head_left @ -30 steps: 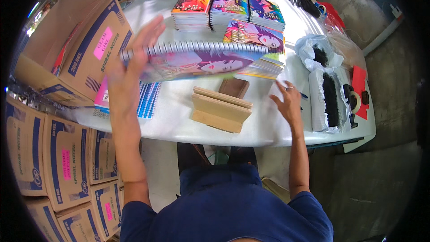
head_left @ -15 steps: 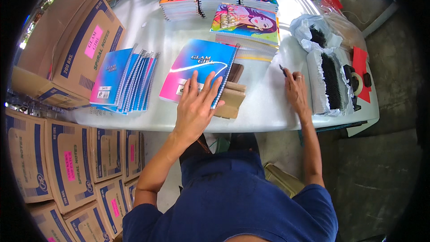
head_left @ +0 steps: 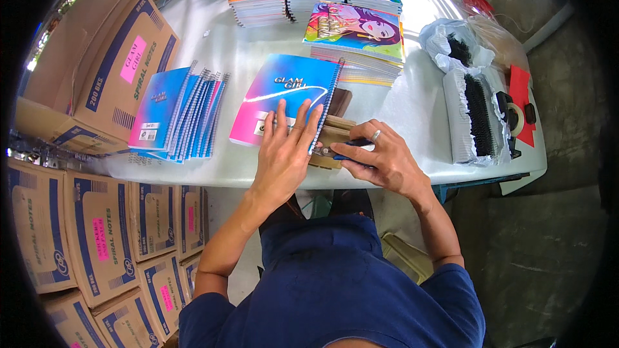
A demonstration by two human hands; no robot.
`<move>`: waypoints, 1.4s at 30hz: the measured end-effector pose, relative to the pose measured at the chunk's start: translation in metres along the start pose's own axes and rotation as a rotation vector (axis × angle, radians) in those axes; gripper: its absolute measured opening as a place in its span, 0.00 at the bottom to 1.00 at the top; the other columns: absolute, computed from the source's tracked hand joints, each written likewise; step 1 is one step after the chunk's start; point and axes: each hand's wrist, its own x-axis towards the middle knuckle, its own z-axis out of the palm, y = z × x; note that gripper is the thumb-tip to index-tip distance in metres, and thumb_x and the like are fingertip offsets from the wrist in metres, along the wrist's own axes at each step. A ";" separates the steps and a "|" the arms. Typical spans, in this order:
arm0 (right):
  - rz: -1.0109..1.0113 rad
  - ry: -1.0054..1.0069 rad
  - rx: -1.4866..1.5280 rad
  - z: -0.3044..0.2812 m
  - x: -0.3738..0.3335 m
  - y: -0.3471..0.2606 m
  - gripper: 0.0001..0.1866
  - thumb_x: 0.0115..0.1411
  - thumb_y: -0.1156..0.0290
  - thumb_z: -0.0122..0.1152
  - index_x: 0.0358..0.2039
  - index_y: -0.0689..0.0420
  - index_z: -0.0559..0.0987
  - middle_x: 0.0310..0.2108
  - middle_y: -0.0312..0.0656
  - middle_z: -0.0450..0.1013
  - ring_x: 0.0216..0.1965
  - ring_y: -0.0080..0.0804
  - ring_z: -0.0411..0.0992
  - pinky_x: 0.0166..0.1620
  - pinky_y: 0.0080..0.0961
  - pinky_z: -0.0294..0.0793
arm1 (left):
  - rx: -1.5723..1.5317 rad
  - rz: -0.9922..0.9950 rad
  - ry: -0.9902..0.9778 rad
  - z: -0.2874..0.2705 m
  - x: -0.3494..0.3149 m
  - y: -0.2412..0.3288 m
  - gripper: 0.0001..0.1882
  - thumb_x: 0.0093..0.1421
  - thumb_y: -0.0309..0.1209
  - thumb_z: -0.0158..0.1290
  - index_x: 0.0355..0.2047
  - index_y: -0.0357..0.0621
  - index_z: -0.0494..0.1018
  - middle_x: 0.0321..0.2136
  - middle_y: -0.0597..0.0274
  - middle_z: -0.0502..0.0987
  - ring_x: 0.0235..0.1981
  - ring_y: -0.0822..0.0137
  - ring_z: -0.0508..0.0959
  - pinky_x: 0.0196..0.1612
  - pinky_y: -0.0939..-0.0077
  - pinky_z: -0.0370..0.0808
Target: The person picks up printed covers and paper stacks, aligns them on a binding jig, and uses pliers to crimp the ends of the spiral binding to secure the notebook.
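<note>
The left hand's (head_left: 284, 154) fingers lie spread on the blue-pink notebook (head_left: 272, 84) on the worktop (head_left: 248, 173); its coil (head_left: 328, 103) runs away, leaning right. The right hand (head_left: 387, 160), fingers curled round pliers (head_left: 327, 152), sits right of the coil's near end.

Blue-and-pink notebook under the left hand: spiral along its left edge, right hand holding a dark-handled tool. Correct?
No: the head view shows the spiral along the right edge. The rest stands: the notebook is under the left hand, and the right hand holds a dark-handled tool.
</note>
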 end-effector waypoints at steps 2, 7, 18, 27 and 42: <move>0.299 -0.240 0.421 -0.003 0.004 0.005 0.10 0.58 0.65 0.64 0.37 0.57 0.81 0.29 0.41 0.72 0.29 0.34 0.72 0.33 0.29 0.72 | -0.051 -0.010 -0.014 -0.001 -0.001 -0.002 0.37 0.52 0.20 0.54 0.64 0.42 0.59 0.62 0.53 0.64 0.61 0.37 0.62 0.61 0.44 0.57; 0.403 -0.504 0.753 -0.004 0.024 0.023 0.13 0.64 0.66 0.58 0.36 0.65 0.78 0.28 0.48 0.74 0.25 0.37 0.73 0.31 0.32 0.72 | -0.071 0.000 0.013 -0.014 -0.001 -0.015 0.38 0.50 0.14 0.51 0.63 0.46 0.62 0.61 0.58 0.67 0.63 0.45 0.63 0.63 0.46 0.56; 0.501 -0.087 -0.344 -0.023 -0.078 0.162 0.12 0.60 0.70 0.61 0.43 0.61 0.80 0.36 0.47 0.73 0.37 0.35 0.72 0.40 0.27 0.71 | -0.108 -0.218 0.423 -0.145 -0.001 -0.124 0.35 0.52 0.06 0.42 0.60 0.47 0.67 0.60 0.61 0.69 0.61 0.60 0.69 0.57 0.67 0.70; 0.362 0.529 0.970 0.063 0.083 0.019 0.46 0.45 0.74 0.75 0.63 0.59 0.62 0.53 0.43 0.68 0.54 0.33 0.68 0.61 0.33 0.63 | -0.935 -0.096 0.552 -0.131 0.007 -0.148 0.37 0.59 0.45 0.55 0.65 0.42 0.59 0.62 0.55 0.63 0.64 0.53 0.63 0.62 0.67 0.64; -0.269 0.307 0.058 0.193 0.229 -0.043 0.24 0.51 0.76 0.59 0.51 0.50 0.77 0.51 0.42 0.73 0.57 0.43 0.66 0.62 0.49 0.59 | -0.845 -0.450 0.257 -0.227 -0.019 -0.216 0.19 0.66 0.33 0.49 0.53 0.35 0.72 0.59 0.54 0.68 0.65 0.62 0.61 0.65 0.67 0.58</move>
